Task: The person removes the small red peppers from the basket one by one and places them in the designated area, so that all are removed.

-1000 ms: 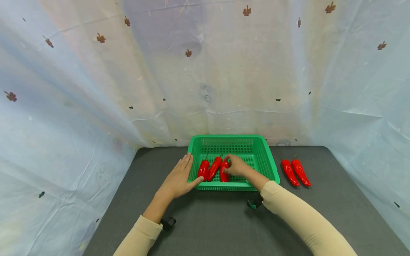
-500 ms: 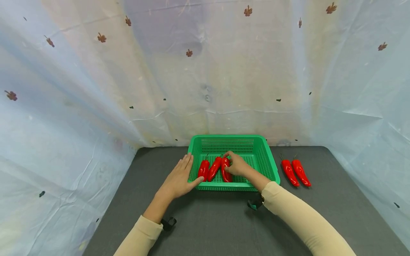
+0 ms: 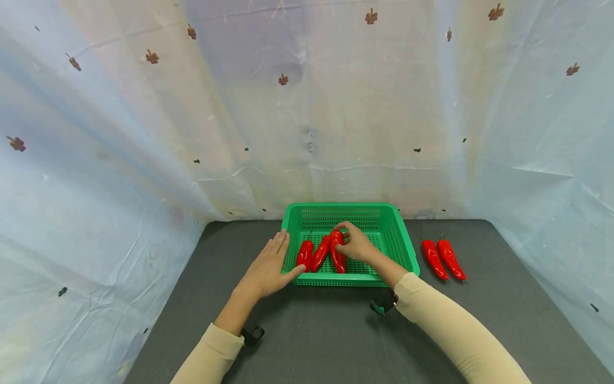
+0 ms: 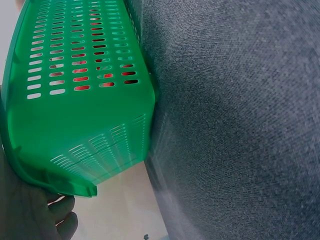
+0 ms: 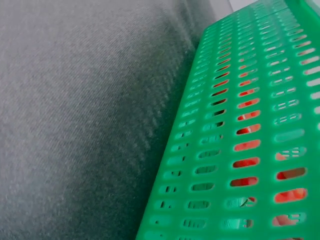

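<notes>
A green plastic basket (image 3: 355, 280) stands on the dark table. My left hand (image 3: 263, 271) rests with straight fingers on its front left corner; in the left wrist view, some fingertips (image 4: 65, 220) show beside the rim. Inside the basket, my right hand (image 3: 357, 246) pinches the upper end of a red chili pepper (image 3: 337, 258), which stands tilted with its lower tip near the front wall. A strip of red shows just right of this pepper, mostly hidden. Left of it lie two more red peppers, a middle one (image 3: 320, 254) and a left one (image 3: 304, 253).
Two red chili peppers (image 3: 442, 259) with stems lie side by side on the table (image 3: 316, 336), right of the basket. A pale plastic sheet (image 3: 336, 117) with small leaf shapes hangs behind and around the table. Dark straps circle both wrists.
The right hand has risen slightly and tilted up the top end of the pepper it holds. The left hand stays on the basket corner, and the other peppers lie as before.
</notes>
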Action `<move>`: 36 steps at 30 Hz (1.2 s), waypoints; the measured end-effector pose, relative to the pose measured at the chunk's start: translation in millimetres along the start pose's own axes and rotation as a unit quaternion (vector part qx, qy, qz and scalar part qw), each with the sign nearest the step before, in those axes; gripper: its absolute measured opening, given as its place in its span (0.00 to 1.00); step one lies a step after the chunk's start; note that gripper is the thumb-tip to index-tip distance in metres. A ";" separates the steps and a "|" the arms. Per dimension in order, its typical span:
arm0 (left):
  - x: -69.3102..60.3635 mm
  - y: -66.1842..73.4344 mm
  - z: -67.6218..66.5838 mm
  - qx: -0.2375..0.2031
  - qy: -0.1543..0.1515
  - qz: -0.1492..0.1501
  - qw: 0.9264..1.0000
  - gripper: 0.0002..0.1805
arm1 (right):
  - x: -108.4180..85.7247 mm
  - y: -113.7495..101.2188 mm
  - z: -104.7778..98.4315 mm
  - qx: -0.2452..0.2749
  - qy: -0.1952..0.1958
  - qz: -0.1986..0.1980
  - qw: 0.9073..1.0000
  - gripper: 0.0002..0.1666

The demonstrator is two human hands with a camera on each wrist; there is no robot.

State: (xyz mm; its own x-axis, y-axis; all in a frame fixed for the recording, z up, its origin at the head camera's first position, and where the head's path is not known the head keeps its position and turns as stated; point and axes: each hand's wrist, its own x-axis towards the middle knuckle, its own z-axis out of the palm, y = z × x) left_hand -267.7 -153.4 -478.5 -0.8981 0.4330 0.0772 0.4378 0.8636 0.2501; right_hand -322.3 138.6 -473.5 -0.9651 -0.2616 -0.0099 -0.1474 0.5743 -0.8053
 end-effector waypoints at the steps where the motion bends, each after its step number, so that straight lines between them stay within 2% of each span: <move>1: 0.0 -0.1 -0.1 0.000 0.000 0.000 1.000 0.59 | -0.6 -0.6 -0.6 0.002 0.004 -0.006 1.000 0.31; 10: -0.3 -0.1 0.7 0.000 -0.002 0.001 1.000 0.59 | -9.8 -6.0 -13.3 0.026 0.053 -0.056 0.997 0.32; 17: -0.3 0.1 0.6 -0.002 0.001 0.004 1.000 0.59 | -17.4 -7.3 -30.2 0.039 0.066 -0.103 0.992 0.31; 29: -0.7 0.4 0.2 0.004 -0.004 0.002 1.000 0.58 | -33.1 -8.9 -56.8 0.037 0.080 -0.111 0.990 0.34; 36: -1.2 2.5 -1.3 0.002 0.008 0.008 1.000 0.58 | -43.8 -3.9 -76.5 0.050 0.090 -0.115 0.988 0.33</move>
State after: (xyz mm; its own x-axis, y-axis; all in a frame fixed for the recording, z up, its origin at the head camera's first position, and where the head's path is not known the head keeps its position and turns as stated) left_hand -265.5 -152.1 -476.7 -0.8912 0.4433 0.0961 0.4528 0.8571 0.2456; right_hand -296.1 207.1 -424.6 -0.9328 -0.2290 0.2785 -0.3538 0.4332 -0.8290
